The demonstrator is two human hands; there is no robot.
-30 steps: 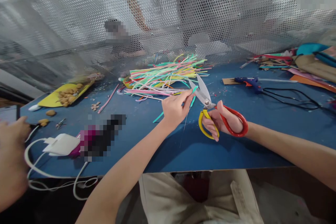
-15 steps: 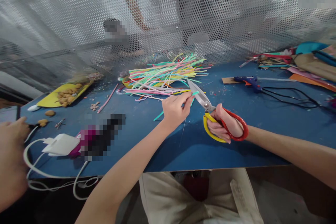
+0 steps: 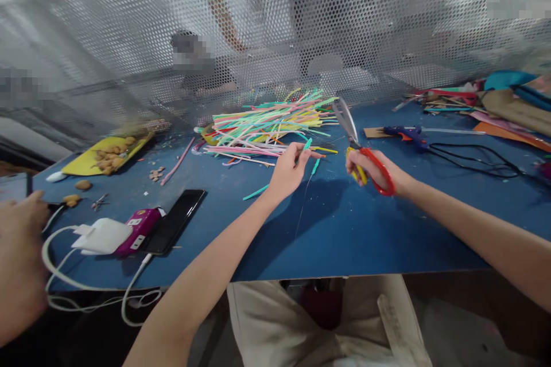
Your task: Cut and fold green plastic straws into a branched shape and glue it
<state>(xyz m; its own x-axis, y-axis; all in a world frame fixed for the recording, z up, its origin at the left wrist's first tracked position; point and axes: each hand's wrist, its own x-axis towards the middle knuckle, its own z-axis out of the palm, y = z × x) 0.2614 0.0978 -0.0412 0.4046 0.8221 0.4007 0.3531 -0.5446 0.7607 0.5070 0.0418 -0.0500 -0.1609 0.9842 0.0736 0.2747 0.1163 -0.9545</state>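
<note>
Your left hand [image 3: 289,169] pinches a teal strip [image 3: 307,144] above the surface [image 3: 430,218], nearer you than the strip pile [image 3: 271,123]. It looks light, soft and probably bendable, so pinch it gently near one end. Your right hand [image 3: 375,167] grips the scissors [image 3: 348,126] by their handles, likely the safest hold on stiff metal. Your grip hides the strip's middle; you can't tell whether the teal length [image 3: 256,192] to its left joins it. Behind the mesh panel [image 3: 267,23], shapes blur.
</note>
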